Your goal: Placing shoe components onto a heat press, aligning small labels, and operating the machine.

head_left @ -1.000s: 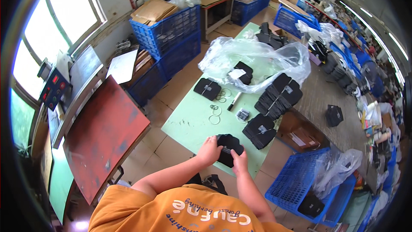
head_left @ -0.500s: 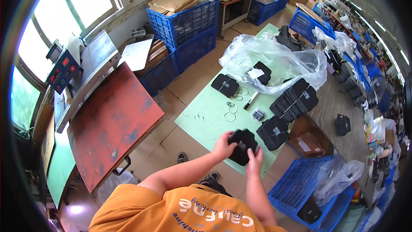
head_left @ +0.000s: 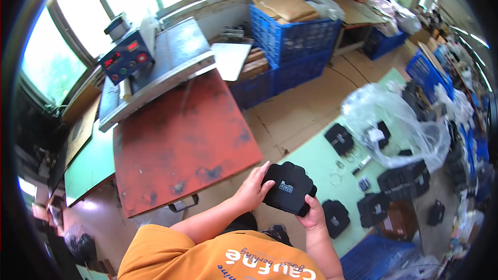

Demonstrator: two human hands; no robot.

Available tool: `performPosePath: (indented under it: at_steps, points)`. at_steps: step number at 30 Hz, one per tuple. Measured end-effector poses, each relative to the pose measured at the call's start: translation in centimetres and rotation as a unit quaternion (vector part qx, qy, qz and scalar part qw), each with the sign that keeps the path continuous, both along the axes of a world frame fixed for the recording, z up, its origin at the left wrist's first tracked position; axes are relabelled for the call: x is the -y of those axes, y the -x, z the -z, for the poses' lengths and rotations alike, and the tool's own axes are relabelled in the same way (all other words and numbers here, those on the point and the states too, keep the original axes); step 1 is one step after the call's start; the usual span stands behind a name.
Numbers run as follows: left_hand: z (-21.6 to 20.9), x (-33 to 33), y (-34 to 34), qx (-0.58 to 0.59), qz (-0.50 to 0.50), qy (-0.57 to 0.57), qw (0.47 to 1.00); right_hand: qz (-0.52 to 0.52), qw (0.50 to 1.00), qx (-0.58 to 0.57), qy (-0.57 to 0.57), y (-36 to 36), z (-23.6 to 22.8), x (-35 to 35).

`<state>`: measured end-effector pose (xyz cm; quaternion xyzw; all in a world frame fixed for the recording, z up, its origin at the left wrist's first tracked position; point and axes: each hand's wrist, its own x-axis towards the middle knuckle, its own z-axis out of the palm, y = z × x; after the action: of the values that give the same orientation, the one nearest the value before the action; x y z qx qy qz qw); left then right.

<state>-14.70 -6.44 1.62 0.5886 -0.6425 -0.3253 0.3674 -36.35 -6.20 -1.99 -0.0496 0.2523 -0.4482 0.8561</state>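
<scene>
Between my two hands is a black scalloped-edged fabric pad (head_left: 287, 189) with a small pale print on its face; whether it is one piece or several cannot be made out. My left hand (head_left: 253, 187) grips its left edge, thumb on top. On its lower right edge my right hand (head_left: 313, 214) is closed the same way. Just right of that hand, a similar black pad (head_left: 335, 220) lies on the green table (head_left: 311, 156). Farther along are another black pad (head_left: 373, 209) and a row of black pads (head_left: 404, 181).
At left stands a press machine (head_left: 127, 54) with a red board (head_left: 181, 140) whose near corner is close to my left hand. Clear plastic sheeting (head_left: 436, 148) covers the table's far part. A marker (head_left: 361, 165) lies there. Blue crates (head_left: 290, 41) stand behind.
My view and body have turned left toward the red board. The pad in my hands has come away from the table, and a similar pad now shows on the table beside my right hand.
</scene>
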Motion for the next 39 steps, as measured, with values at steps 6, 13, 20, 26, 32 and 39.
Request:
performPosePath:
  at_steps: [6,13,20,26,32,39]
  points:
    - [0.6,2.0,-10.9,0.205,-0.141,0.149,0.957,-0.092,0.996,0.018,-0.005,-11.2,1.5,5.8]
    - [5.3,9.6,-23.6,-0.353,-0.349,-0.099,0.862,-0.166,0.973,-0.156,0.042,-17.9,3.6,11.8]
    - [6.2,15.4,-26.0,-0.206,-0.343,-0.174,0.900,-0.181,0.954,-0.235,0.046,-19.7,1.9,12.8]
    - [5.6,14.9,-24.2,-0.176,-0.306,-0.235,0.906,-0.206,0.948,-0.240,0.033,-17.6,1.2,11.6]
    - [5.6,14.2,-22.8,-0.160,-0.301,-0.247,0.907,-0.185,0.962,-0.199,-0.034,-14.3,2.2,9.9]
    - [5.4,12.8,-21.6,0.293,-0.333,0.054,0.894,-0.178,0.965,-0.188,-0.037,-13.7,2.9,9.5]
